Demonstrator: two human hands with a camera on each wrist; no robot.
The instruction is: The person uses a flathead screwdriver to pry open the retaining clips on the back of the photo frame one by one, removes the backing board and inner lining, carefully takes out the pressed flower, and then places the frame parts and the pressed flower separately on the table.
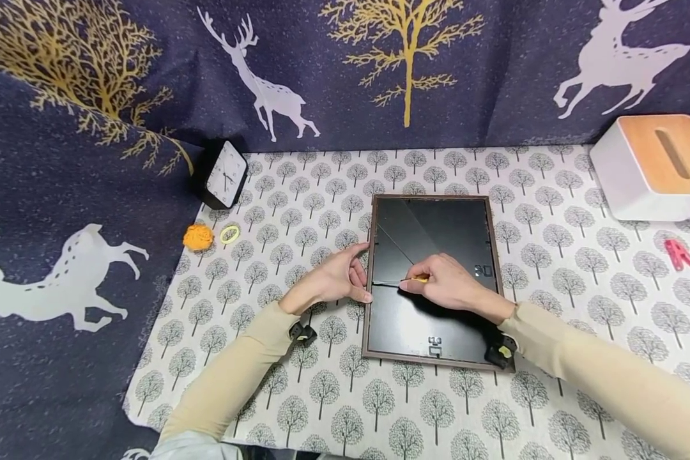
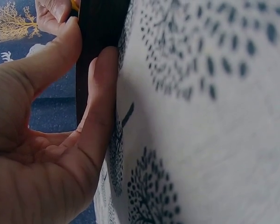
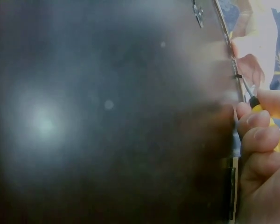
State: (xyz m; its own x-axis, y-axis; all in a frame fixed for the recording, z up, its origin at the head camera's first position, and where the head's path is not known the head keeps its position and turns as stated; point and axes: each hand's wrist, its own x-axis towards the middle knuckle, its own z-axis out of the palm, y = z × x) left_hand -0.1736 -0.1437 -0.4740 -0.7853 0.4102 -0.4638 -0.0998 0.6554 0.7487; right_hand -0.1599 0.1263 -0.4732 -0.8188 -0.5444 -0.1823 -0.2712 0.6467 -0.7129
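Observation:
A picture frame (image 1: 437, 363) lies face down, its black backing panel (image 1: 431, 217) uppermost, with metal hangers on it. My right hand (image 1: 451, 281) grips a screwdriver (image 3: 262, 112) by its yellow handle, fingers curled round it. The thin metal shaft runs left, low over the backing, and its end meets a small black tab (image 3: 238, 75) at the left rim. Against that same rim rests my left hand (image 1: 342, 275). Its thumb and index finger touch the frame's outer side, one on each side of the screwdriver's tip, and the other fingers bend loosely toward the palm.
On the tree-print tablecloth (image 1: 299, 409), a black-and-white clock (image 1: 227, 176) stands at the back left. Near it lie an orange rosette (image 1: 198, 237) and a yellow ring (image 1: 223, 236). A tissue box (image 1: 627, 179) and a red letter A (image 1: 680, 254) are on the right.

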